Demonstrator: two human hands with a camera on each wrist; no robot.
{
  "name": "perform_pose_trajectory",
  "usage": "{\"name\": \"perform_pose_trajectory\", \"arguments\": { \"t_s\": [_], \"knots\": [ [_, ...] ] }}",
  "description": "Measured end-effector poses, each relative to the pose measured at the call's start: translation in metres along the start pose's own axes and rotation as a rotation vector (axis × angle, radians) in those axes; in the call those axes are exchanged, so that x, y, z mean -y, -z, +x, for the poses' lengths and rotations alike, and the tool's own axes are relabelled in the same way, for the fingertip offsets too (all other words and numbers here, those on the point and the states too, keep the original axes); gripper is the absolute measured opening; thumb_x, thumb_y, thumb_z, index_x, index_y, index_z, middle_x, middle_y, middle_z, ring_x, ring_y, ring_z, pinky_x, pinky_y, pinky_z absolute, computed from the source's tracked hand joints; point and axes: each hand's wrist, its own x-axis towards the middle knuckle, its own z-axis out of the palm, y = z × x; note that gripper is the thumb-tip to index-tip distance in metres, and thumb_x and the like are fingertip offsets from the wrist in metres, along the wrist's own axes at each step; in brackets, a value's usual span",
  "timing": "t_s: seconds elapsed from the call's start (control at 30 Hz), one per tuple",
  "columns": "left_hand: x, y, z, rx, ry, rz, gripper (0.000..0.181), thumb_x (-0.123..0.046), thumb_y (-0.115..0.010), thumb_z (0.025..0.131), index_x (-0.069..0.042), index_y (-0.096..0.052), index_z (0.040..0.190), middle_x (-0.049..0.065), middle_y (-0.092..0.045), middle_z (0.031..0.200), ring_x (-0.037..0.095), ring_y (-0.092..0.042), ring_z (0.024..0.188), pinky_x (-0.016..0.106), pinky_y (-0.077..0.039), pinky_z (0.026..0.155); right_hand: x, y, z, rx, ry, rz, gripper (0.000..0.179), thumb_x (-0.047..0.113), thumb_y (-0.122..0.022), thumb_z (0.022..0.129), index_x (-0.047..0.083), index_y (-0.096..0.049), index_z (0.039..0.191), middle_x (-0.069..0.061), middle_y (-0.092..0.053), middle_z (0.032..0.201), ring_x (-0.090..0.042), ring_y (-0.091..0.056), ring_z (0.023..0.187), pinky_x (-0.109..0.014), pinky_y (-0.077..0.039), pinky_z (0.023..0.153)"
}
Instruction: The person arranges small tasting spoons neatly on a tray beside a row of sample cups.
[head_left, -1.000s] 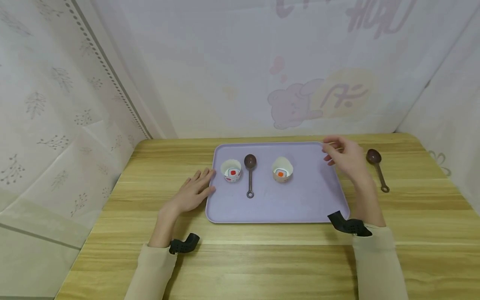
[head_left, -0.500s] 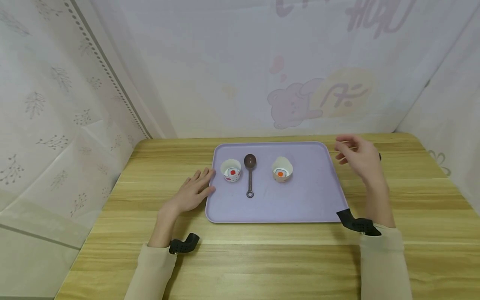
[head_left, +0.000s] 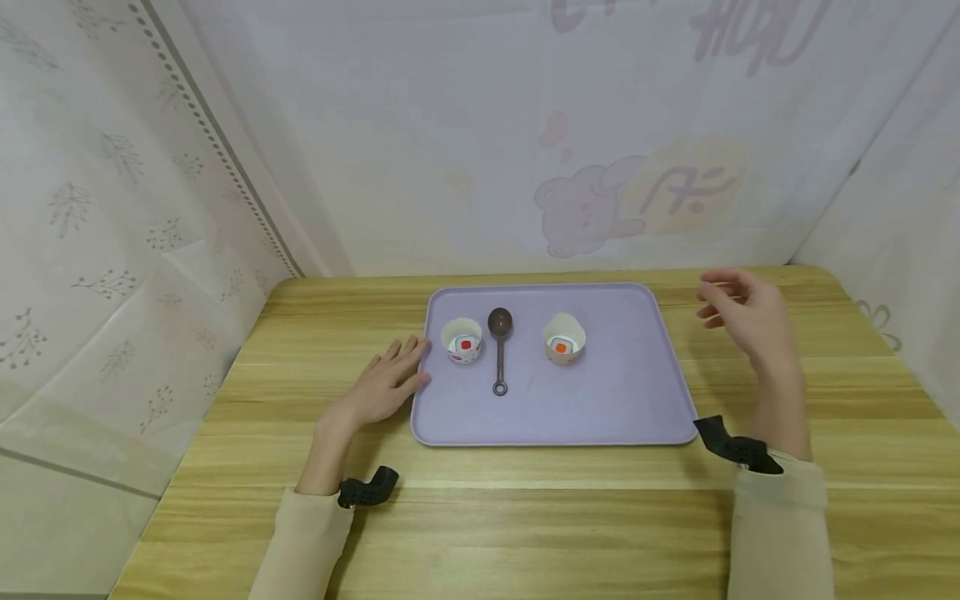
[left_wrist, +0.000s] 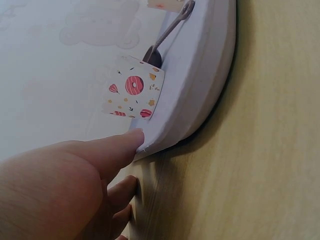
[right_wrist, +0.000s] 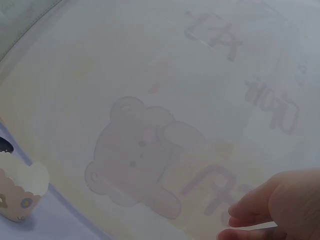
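Right hand [head_left: 752, 321] has shifted rightward, tray [head_left: 615, 400] lying between it and left hand [head_left: 381, 389]

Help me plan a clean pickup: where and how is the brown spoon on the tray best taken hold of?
Probably pinch the brown spoon by its slim handle, coming from above on the near side: the handle extends that way, past the white cup beside the spoon's bowl.
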Motion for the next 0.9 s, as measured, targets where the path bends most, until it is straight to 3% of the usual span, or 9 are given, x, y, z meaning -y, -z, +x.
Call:
{"name": "perform_pose_trajectory", "arguments": {
  "t_s": [0.63, 0.9],
  "knots": [
    [0.0, -0.001, -0.001, 0.002, 0.006, -0.003, 0.061, -0.033, -0.045, 0.109, -0.008, -0.025, 0.161, 0.021, -0.016, 0.165, 0.045, -0.006, 0.151, 0.064, -0.002, 0.119, -0.007, 0.02, -0.004, -0.081, -0.061, -0.009, 0.02, 0.025, -0.061, 0.102, 0.013, -0.063, 0.118, 0.014, -0.063, 0.091, -0.002, -0.067, 0.071, -0.018, -0.057, 0.063],
    [0.0, -0.001, 0.0, -0.003, 0.003, -0.002, 0.061, -0.032, -0.045, 0.109, -0.007, -0.025, 0.16, 0.021, -0.016, 0.165, 0.046, -0.007, 0.151, 0.065, -0.003, 0.119, -0.01, 0.023, -0.006, -0.103, -0.086, -0.119, 0.041, 0.029, -0.057, 0.103, -0.003, -0.058, 0.128, 0.021, -0.06, 0.084, 0.002, -0.064, 0.068, -0.015, -0.055, 0.062]
  ]
}}
